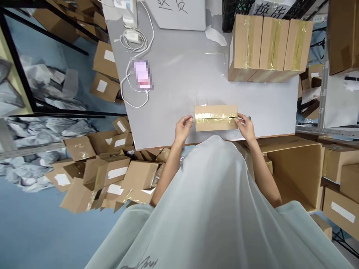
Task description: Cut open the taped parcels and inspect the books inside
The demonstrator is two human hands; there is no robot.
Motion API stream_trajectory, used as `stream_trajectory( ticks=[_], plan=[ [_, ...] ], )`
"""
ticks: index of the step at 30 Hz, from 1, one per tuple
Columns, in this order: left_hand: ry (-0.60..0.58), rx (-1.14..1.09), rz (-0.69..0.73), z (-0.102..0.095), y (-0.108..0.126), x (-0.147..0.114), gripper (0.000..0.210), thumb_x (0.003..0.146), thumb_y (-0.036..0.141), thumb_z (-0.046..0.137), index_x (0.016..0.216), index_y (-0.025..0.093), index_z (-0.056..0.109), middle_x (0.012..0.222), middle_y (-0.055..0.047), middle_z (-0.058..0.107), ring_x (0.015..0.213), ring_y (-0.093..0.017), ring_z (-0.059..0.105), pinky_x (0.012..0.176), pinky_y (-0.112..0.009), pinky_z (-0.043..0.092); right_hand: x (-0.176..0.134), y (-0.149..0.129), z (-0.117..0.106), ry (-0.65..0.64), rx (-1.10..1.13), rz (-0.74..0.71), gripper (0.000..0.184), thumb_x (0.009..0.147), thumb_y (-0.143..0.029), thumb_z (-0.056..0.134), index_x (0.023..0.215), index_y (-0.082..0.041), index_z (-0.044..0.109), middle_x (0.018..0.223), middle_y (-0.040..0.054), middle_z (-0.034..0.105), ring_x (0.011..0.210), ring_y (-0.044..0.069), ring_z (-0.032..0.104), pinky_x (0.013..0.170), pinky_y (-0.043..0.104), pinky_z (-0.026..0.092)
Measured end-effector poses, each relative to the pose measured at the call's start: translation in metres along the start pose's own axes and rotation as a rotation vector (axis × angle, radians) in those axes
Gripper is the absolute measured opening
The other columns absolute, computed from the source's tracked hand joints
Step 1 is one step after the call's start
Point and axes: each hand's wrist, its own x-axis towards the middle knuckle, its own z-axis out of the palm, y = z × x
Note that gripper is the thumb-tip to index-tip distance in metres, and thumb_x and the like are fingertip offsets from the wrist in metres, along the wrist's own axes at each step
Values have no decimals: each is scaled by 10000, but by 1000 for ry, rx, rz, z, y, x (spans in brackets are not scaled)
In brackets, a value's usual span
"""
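Observation:
A small cardboard box (216,125) lies near the front edge of the table, with shiny clear-yellow tape along its top and a dark seam running through the tape. My left hand (183,129) is just off the box's left end, fingers curled in toward the thumb; whether anything sits between them is too small to tell. At the opposite end, my right hand (246,127) grips the box's right edge with thumb and fingers. A tiny grey object shows beside the right knuckles, its kind unclear.
Three taped cartons (272,48) stand in a row at the table's back right, before a black crate (228,15). A phone (142,74) with a white cable lies at the left. An open large carton (297,172) sits below right; discarded boxes (112,175) pile up at the left.

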Motion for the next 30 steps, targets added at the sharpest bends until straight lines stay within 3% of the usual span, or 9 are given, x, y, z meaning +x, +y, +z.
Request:
stream_trajectory(
  ticks=[5,9,12,16,22,25,30],
  plan=[
    [-46,136,99,4,13,-24,402,872,374,791,1229,190,782,1271,-109,791,896,-213,741,869,-374,636,11,-7,-7,-4,-224,-80,495,951,-362,648,1410,-184,706,1501,159,718,1147,265,780,1026,458,649],
    [-13,5,50,15,20,-31,487,817,349,845,1259,185,722,1133,-75,762,733,-136,727,706,-289,627,20,-11,-11,-2,-266,-141,435,945,-352,675,1350,-205,731,1405,147,764,1053,268,795,994,468,656],
    [-28,-107,40,19,25,-36,479,830,374,862,1239,187,697,1046,-42,735,729,-130,753,732,-289,654,23,-14,-13,21,-236,-171,437,926,-343,700,1341,-212,732,1383,143,765,970,246,793,946,447,663],
    [-29,-100,16,18,30,-45,408,872,376,817,1210,181,698,943,-12,707,715,-139,762,723,-294,663,31,-19,-16,79,-263,-227,339,953,-392,709,1233,-210,769,1265,125,789,876,221,751,927,430,643],
    [-109,-55,-21,3,25,-58,488,789,276,768,1259,174,682,920,-4,734,749,-155,756,815,-351,671,63,-31,-18,118,-285,-266,348,1019,-520,666,1127,-205,768,1083,85,789,890,231,719,955,420,601],
    [-151,32,-37,-8,15,-64,613,757,291,817,1342,176,675,1031,-43,752,814,-163,754,839,-352,658,87,-38,-16,113,-315,-253,332,1037,-504,638,1107,-202,758,1025,67,773,935,245,711,1002,441,577],
    [-118,263,-91,-9,-10,-66,870,707,184,856,1533,213,582,1485,-174,639,944,-193,769,866,-376,656,125,-40,-1,93,-418,-96,285,1018,-377,655,1213,-178,718,1011,76,758,1053,287,721,1090,501,529]
  ],
)
